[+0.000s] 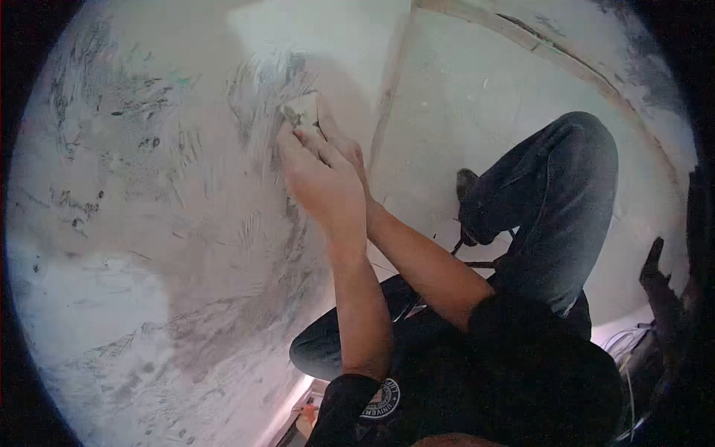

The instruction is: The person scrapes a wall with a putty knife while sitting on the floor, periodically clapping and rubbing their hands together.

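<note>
A small pale, flat-looking piece with dark smudges (300, 109) is against the scuffed whitish wall (201, 149). I cannot make out whether it is a block, a cloth or a folded sheet. My left hand (319, 175) is closed on its lower edge, fingers bent. Just behind and to the right, my right hand (344, 145) lies close against the left one, its fingers along the right side of the piece. Part of the right hand is hidden by the left. Dark streaks and scratches mark the wall around both hands.
A vertical corner or seam (389, 93) runs right of the hands. My bent knee in dark trousers (577, 171) stands at the right, and a dark shoe (468, 201) sits beside it. Cables (629, 344) hang at the lower right. An orange item (307, 410) shows low down.
</note>
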Demonstrator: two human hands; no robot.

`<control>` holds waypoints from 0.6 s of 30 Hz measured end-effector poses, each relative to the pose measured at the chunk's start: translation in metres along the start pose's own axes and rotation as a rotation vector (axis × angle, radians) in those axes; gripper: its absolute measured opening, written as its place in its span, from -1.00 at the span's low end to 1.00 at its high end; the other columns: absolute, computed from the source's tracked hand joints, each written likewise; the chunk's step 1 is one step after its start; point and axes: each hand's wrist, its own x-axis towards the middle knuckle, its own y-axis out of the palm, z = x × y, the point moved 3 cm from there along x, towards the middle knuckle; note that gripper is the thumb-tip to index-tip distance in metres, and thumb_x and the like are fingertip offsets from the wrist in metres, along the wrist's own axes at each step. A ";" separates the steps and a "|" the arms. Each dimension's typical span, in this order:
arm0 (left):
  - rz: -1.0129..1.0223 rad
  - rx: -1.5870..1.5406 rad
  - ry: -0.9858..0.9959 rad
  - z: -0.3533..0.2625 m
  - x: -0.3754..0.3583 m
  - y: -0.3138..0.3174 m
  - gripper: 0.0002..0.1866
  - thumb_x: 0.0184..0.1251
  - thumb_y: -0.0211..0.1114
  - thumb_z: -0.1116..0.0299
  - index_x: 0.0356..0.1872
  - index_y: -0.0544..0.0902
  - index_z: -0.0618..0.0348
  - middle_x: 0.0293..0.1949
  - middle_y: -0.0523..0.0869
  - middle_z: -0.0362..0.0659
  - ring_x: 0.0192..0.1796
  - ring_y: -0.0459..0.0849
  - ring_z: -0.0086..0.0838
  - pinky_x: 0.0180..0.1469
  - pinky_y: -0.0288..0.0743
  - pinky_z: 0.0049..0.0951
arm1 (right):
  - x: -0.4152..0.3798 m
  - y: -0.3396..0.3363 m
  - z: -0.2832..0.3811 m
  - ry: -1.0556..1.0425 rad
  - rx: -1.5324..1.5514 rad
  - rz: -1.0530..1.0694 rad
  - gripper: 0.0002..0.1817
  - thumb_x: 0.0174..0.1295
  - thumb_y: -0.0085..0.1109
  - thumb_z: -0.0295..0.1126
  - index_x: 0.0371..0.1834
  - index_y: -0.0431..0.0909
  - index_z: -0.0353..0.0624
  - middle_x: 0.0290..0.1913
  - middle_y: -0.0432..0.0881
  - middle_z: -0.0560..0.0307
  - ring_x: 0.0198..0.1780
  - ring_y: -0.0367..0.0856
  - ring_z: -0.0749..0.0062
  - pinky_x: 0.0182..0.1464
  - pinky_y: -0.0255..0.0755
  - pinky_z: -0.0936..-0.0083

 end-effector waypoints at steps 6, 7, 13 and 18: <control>0.102 -0.071 -0.014 0.006 0.012 0.005 -0.60 0.51 0.03 0.38 0.20 0.42 0.50 -0.04 0.62 0.36 0.06 0.62 0.15 0.10 0.46 -0.12 | 0.029 -0.001 -0.034 -0.169 -0.185 -0.046 -0.28 0.27 0.24 -0.33 0.53 0.27 -0.12 -0.31 0.71 0.04 -0.35 0.67 0.32 -0.22 0.51 0.42; 0.253 -0.025 -0.056 0.006 0.018 0.010 -0.57 0.48 0.07 0.39 0.21 0.41 0.55 -0.01 0.62 0.36 0.09 0.64 0.10 0.10 0.47 -0.09 | 0.020 0.001 -0.031 -0.156 -0.179 -0.034 -0.28 0.27 0.24 -0.33 0.53 0.27 -0.12 -0.31 0.71 0.04 -0.35 0.67 0.32 -0.22 0.51 0.42; -0.070 -0.156 0.018 0.002 -0.004 0.002 -0.59 0.44 0.12 0.41 0.17 0.42 0.56 -0.07 0.64 0.34 0.01 0.67 0.12 0.06 0.47 -0.09 | 0.028 -0.022 0.017 0.268 -0.038 0.128 -0.48 0.27 0.23 -0.20 0.22 0.48 -0.28 -0.25 0.66 -0.17 -0.21 0.62 -0.01 -0.10 0.46 0.18; 0.079 -0.043 -0.045 0.005 0.011 0.013 -0.53 0.42 0.17 0.40 0.24 0.41 0.52 -0.02 0.64 0.34 0.08 0.65 0.11 0.12 0.47 -0.11 | 0.034 -0.021 0.005 0.022 -0.174 0.065 -0.48 0.27 0.23 -0.27 0.27 0.46 -0.25 -0.27 0.67 -0.08 -0.28 0.63 0.14 -0.16 0.48 0.29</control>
